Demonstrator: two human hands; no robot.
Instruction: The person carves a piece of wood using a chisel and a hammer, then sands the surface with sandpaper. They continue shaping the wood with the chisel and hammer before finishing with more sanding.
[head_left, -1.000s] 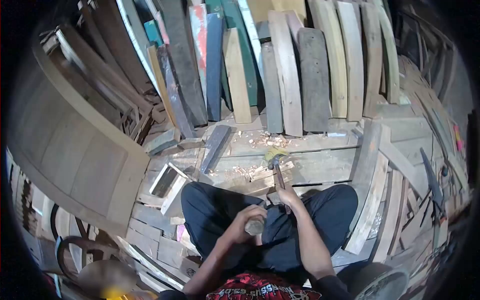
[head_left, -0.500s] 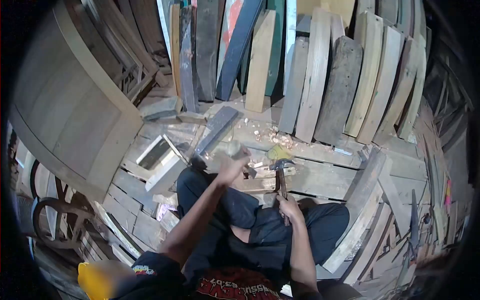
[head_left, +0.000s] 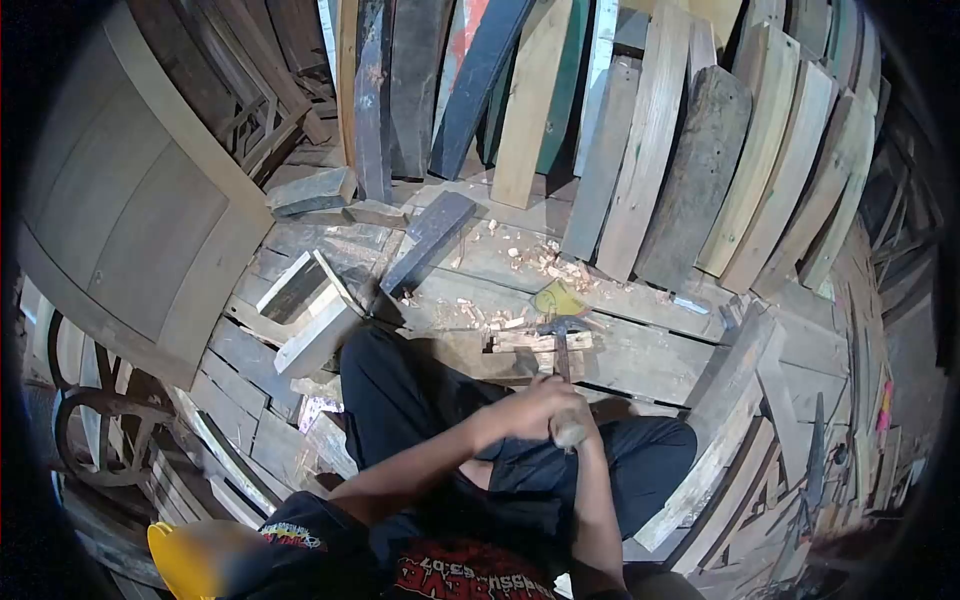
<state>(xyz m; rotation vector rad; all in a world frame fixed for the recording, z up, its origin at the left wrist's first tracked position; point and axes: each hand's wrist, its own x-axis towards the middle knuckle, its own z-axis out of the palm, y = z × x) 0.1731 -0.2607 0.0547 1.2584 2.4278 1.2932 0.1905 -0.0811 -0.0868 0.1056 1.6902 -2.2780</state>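
Note:
A hammer [head_left: 562,342] points away from me, its dark head low over chipped wood [head_left: 530,343] on the floor and its handle running back toward my lap. My right hand [head_left: 591,436] is closed around the lower handle, partly hidden. Across it reaches my left hand [head_left: 537,407], its fingers wrapped round a pale, round-ended wooden piece [head_left: 570,429]; the rest of that piece is hidden. The two hands overlap in view, and whether they touch is unclear. Beyond the hammer head lies a yellow item [head_left: 558,298].
Upright boards [head_left: 530,110] line the back. Wood chips [head_left: 563,265] and a dark block [head_left: 430,240] lie on the plank floor. A small wooden frame [head_left: 310,300] sits left of my knee, a curved panel [head_left: 140,200] beyond it. More timber [head_left: 715,460] is at right.
My left hand has swung right and nearer to me, bringing the pale piece from above the chips to the hammer handle. My right hand stays near the same place. The view has shifted slightly.

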